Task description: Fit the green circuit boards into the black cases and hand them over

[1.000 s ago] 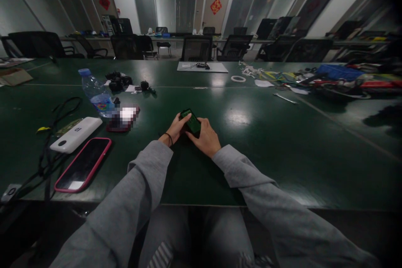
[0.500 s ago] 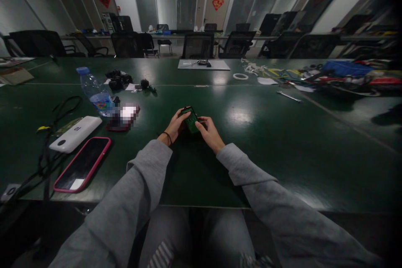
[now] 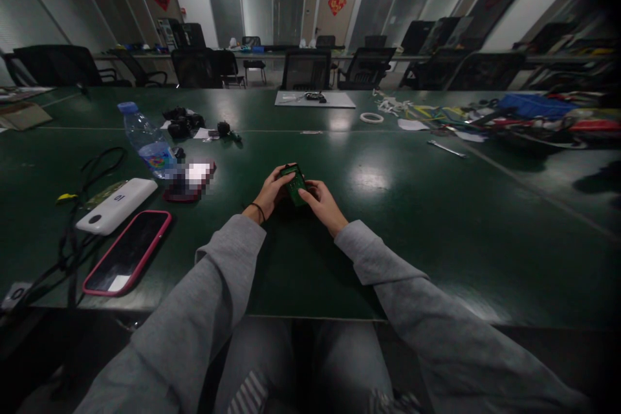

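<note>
Between my hands, over the green table, is a green circuit board (image 3: 295, 189) in a thin dark frame, tilted with its face towards me. My left hand (image 3: 272, 193) grips its left side, the thumb lying over the face near the top. On the right edge, my right hand (image 3: 324, 202) closes round it with the thumb pressed on the face lower down. The fingers behind the board are mostly hidden. A dark band circles my left wrist.
Left on the table (image 3: 417, 220) are a pink-edged phone (image 3: 129, 255), a white power bank (image 3: 117, 206), black cables (image 3: 72, 239), a bottle (image 3: 152, 145) and a partly blurred dark red object (image 3: 187, 191). Farther right lie a wrench (image 3: 446, 149), a white ring (image 3: 371, 118) and a cluttered pile (image 3: 528, 116).
My right thumb has shifted slightly left across the face of the board. Both hands otherwise keep their hold in the same place.
</note>
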A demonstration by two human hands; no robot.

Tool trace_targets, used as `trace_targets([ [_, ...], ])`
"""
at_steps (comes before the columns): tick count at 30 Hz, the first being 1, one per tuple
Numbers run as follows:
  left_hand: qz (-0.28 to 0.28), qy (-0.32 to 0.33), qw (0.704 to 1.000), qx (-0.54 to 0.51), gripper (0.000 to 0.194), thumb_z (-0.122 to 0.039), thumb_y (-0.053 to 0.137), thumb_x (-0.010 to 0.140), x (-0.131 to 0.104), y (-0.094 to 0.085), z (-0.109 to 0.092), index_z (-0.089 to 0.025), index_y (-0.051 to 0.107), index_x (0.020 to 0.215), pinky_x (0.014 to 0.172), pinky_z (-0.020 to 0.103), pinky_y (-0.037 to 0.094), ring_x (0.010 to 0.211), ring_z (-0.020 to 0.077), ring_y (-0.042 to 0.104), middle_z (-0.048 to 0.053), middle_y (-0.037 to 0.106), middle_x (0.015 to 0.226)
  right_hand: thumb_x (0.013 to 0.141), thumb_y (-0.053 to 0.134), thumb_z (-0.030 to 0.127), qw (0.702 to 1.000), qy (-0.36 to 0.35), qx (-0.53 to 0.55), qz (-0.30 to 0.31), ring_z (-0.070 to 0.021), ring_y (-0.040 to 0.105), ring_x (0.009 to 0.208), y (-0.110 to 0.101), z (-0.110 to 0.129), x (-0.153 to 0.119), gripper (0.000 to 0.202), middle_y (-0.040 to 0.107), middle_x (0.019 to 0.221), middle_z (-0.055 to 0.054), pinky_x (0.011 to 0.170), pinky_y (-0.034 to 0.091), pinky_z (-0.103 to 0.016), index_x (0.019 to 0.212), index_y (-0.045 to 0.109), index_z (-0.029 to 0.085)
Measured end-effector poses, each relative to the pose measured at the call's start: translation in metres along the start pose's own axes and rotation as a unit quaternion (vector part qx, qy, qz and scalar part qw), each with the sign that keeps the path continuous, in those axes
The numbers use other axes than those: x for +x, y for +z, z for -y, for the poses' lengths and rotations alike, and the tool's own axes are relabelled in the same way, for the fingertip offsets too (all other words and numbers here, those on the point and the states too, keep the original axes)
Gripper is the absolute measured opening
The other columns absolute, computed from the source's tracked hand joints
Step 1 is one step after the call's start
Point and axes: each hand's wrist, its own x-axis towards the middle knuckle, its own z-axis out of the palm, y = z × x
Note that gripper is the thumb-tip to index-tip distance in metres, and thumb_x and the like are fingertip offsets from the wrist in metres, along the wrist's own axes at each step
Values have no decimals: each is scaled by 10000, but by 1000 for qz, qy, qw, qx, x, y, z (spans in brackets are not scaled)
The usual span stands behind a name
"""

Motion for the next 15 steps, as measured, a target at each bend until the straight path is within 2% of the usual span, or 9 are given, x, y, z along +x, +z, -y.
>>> trace_targets([
  [7, -6, 2, 1000, 22, 507, -310, 758, 726, 0, 0, 0, -210, 596, 1197, 864, 311, 491, 994, 209, 665, 87, 698, 1078, 783, 678, 507, 999, 7, 50, -6, -219, 616, 1024, 2, 2, 0, 518, 624, 1093, -98, 953, 502, -444, 1132, 465, 189],
  [15, -13, 5, 998, 56, 470, -340, 757, 719, 0, -2, 0, -243, 630, 1161, 793, 269, 484, 1002, 196, 650, 68, 671, 1162, 812, 661, 470, 998, 19, 52, 7, -210, 615, 1078, 2, 6, -2, 489, 622, 1137, -92, 986, 501, -432, 1159, 448, 200],
])
